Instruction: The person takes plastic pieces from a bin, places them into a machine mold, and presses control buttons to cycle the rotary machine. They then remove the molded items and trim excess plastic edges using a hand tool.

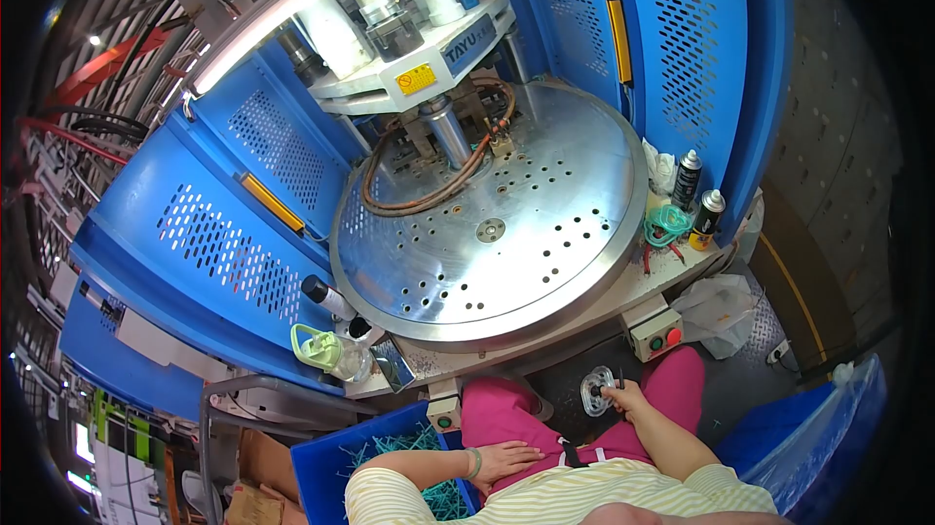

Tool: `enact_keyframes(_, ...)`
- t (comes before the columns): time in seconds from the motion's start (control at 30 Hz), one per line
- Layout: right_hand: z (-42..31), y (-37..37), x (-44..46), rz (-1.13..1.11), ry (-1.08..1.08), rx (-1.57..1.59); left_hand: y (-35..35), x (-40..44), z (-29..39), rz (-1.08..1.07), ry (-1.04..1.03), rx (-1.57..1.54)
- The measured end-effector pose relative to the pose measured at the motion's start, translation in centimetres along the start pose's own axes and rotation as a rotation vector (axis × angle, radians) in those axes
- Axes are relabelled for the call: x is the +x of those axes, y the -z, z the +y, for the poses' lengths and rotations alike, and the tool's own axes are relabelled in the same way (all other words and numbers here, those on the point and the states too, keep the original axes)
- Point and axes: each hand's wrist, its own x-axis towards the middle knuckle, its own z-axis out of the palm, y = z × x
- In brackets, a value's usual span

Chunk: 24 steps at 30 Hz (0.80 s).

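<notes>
My left hand (pixel 507 465) lies flat on my pink trousers (pixel 492 418), fingers stretched out, a green band at the wrist. Held out low between my knees, my right hand (pixel 626 398) has its fingers closed round a clear round plastic object (pixel 595 392). That object has a dark middle, and a thin dark stick shows beside it; its exact kind cannot be made out. Ahead of my knees is a round steel turntable (pixel 458 277) with many holes. A button box with red and green buttons (pixel 656 335) is just above my right hand.
Blue perforated guards (pixel 229 252) flank the machine. Spray cans (pixel 688 179) and coiled green strands (pixel 667 223) stand at the right ledge. A green-lidded bottle (pixel 336 355) sits at the left. Green pieces fill a blue bin (pixel 326 467); a plastic-lined blue bin (pixel 789 437) is at the right.
</notes>
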Motion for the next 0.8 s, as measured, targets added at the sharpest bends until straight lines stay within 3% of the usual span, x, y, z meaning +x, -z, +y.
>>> enact_keyframes(0.8, -0.17, -0.04, -0.12, -0.008, -0.013, -0.030, 0.48, 0.08, 0.27, 0.042, -0.020, -0.013)
